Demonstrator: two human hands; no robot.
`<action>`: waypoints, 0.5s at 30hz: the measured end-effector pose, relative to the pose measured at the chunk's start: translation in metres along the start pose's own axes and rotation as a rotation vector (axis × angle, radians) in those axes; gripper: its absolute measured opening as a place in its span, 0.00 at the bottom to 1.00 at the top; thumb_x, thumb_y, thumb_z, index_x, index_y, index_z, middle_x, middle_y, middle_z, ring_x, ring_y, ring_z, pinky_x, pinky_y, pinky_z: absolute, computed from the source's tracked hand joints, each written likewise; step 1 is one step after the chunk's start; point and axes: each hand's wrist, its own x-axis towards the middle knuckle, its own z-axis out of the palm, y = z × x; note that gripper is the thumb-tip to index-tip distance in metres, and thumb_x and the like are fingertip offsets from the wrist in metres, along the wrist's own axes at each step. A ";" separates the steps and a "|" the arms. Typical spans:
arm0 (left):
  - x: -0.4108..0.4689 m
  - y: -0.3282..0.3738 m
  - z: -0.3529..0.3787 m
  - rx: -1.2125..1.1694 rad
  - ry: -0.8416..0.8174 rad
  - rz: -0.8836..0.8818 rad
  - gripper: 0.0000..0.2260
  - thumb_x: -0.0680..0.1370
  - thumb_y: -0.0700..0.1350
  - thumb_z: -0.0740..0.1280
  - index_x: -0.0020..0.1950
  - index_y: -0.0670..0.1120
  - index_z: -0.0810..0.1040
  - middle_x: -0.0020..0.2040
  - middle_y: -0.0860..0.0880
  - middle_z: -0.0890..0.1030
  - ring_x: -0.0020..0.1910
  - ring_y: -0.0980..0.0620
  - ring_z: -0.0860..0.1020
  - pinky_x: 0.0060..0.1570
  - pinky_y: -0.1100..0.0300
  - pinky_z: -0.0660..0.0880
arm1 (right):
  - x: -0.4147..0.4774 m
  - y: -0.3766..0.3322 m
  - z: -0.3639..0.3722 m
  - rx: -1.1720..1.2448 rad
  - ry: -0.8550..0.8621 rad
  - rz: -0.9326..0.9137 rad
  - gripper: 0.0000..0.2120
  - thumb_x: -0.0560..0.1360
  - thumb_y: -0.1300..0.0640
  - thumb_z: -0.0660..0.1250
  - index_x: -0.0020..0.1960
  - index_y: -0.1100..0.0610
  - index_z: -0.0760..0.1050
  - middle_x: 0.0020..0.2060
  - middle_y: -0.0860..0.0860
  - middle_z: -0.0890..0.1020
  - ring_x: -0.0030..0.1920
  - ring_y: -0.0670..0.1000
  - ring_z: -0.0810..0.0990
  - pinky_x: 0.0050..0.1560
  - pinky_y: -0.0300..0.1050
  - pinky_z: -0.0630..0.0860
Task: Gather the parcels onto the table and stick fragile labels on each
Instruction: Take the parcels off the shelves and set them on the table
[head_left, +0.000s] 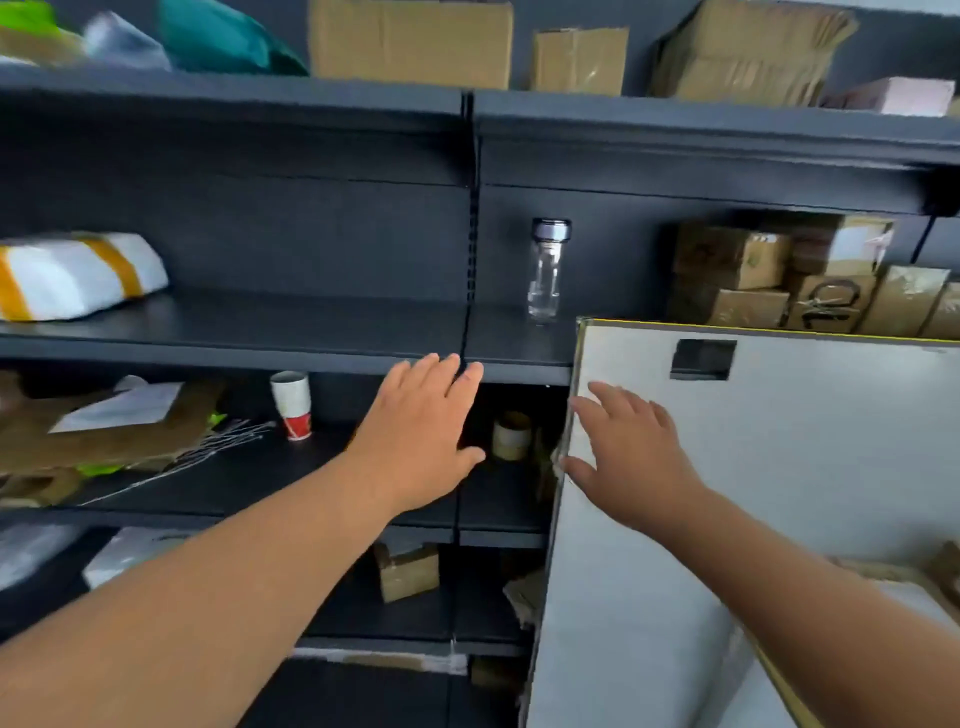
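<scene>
I face dark shelving full of parcels. My left hand (423, 426) reaches forward with straight, spread fingers toward the edge of the middle shelf (260, 332) and holds nothing. My right hand (623, 447) is also spread and lies against the left edge of a large white box (779, 493) that leans in front of the shelves at the right. A white parcel with orange tape (72, 275) lies on the middle shelf at the left. Several brown cardboard parcels (753, 275) are stacked on that shelf behind the white box.
More cardboard boxes (410, 44) and green bags (223, 39) fill the top shelf. A clear glass bottle (545, 270) stands on the middle shelf. Below are a paper cup (293, 405), a tape roll (511, 434), flattened cardboard (104, 431) and a small box (408, 571).
</scene>
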 end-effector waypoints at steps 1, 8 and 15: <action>-0.015 -0.019 -0.007 0.007 -0.001 -0.039 0.38 0.77 0.62 0.62 0.78 0.48 0.47 0.78 0.47 0.53 0.77 0.45 0.50 0.75 0.48 0.48 | 0.003 -0.023 -0.002 0.023 0.007 -0.036 0.30 0.77 0.41 0.61 0.75 0.49 0.58 0.76 0.50 0.59 0.75 0.54 0.57 0.73 0.54 0.55; -0.097 -0.128 -0.047 0.080 0.026 -0.317 0.38 0.76 0.63 0.62 0.78 0.48 0.49 0.78 0.47 0.55 0.77 0.47 0.53 0.75 0.49 0.51 | 0.039 -0.155 -0.017 0.073 0.013 -0.275 0.33 0.77 0.40 0.61 0.77 0.50 0.56 0.77 0.50 0.56 0.77 0.54 0.54 0.75 0.55 0.52; -0.137 -0.216 -0.053 0.150 0.025 -0.518 0.39 0.76 0.63 0.62 0.78 0.49 0.48 0.78 0.47 0.54 0.77 0.47 0.52 0.75 0.48 0.51 | 0.084 -0.254 -0.014 0.179 0.022 -0.441 0.32 0.78 0.40 0.60 0.77 0.49 0.56 0.77 0.49 0.57 0.77 0.53 0.54 0.76 0.54 0.52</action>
